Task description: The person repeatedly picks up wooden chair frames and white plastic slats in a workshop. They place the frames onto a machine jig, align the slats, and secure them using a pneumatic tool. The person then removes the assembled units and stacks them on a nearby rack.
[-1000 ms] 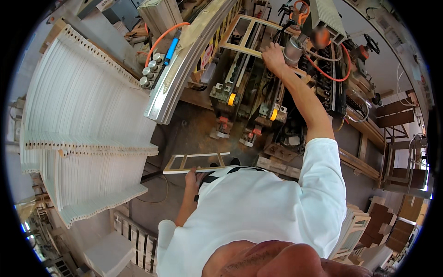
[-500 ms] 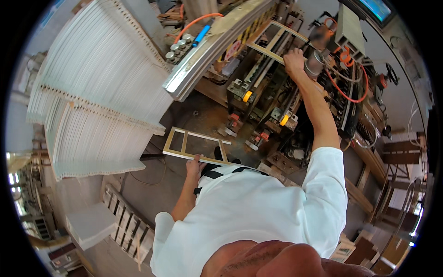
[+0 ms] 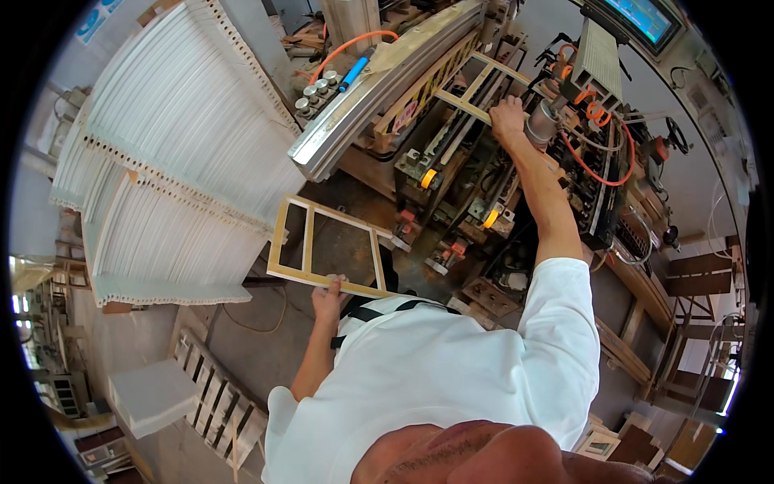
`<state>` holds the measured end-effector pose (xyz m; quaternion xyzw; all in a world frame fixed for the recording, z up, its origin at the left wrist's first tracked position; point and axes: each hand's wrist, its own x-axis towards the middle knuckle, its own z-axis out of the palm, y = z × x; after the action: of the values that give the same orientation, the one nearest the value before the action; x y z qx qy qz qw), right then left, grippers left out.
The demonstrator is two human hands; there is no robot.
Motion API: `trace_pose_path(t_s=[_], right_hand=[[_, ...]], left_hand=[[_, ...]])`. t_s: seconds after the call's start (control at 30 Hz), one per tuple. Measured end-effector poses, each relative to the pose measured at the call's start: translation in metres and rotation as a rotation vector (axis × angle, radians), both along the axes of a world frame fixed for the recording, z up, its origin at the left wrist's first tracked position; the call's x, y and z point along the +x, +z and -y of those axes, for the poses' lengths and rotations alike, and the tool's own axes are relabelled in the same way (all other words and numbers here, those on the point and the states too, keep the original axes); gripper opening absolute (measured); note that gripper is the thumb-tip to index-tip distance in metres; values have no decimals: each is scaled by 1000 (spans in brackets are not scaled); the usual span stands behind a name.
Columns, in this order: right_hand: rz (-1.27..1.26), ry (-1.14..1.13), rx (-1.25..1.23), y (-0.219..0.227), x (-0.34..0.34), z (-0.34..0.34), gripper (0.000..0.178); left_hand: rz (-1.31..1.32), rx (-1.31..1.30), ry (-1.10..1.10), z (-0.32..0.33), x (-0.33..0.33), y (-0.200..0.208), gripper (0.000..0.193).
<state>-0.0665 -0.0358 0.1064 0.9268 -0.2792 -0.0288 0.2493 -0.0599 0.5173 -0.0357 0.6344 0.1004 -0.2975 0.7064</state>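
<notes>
My left hand [image 3: 327, 300] is closed on the near rail of a pale wooden frame [image 3: 308, 242], with the thumb on top. This frame has thin crossbars and hangs in front of my waist, tilted. My right hand [image 3: 507, 119] reaches far forward, its fingers curled over the near edge of a second wooden frame [image 3: 464, 103]. That one lies across the rails of a machine [image 3: 451, 149], beside a metal cylinder [image 3: 543, 123]. The right fingertips are partly hidden behind the hand.
A tall stack of white slats [image 3: 173, 230] with holed edges stands on the left. A long metal beam [image 3: 355, 121] crosses in front, near a blue marker [image 3: 354, 74]. Orange hoses [image 3: 625, 173] and a lit screen [image 3: 643, 20] are at the right. A white block [image 3: 153, 395] sits behind left.
My left hand has raised and tilted its frame, which shows larger and further left. The right hand stays at the second frame. The whole view has shifted slightly.
</notes>
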Motion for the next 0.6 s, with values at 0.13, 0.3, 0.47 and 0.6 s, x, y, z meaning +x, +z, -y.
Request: trace_pose_path(t_s=[0.13,0.3,0.47,0.6], right_hand=[[15,0,23,1,2,-4,10],[8,-2,-78,-24,6,21,16],[44,49,-56,-23,11,17,13],[-40,-62,-28,-6,11,-1,18]], left_hand=[[115,32,-32,-20,-2,34,26],[315,-29,-79,-65,2,103,26],[675,189,-178,-145,19,207,35],[827,141,82,-223,29,290,48]])
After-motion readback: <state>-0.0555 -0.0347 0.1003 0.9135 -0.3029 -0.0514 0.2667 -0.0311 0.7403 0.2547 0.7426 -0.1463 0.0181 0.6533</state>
